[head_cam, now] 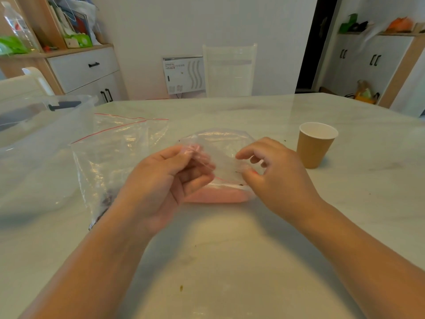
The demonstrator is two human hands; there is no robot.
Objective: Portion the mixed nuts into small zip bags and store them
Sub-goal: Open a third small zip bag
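- Head view: both hands hold a small clear plastic zip bag (220,155) just above the pale marble desk (230,261), over a stack of pinkish small bags (218,195).
- Left hand (161,180): grip closed, thumb and curled fingers pinching the bag's left edge.
- Right hand (276,171): grip closed, thumb and forefinger pinching the bag's right edge, other fingers loosely curled.
- Large clear zip bag with red seal line (110,153) lies left, dark contents near its lower corner.
- Brown paper cup (315,146) stands upright, right of the hands.
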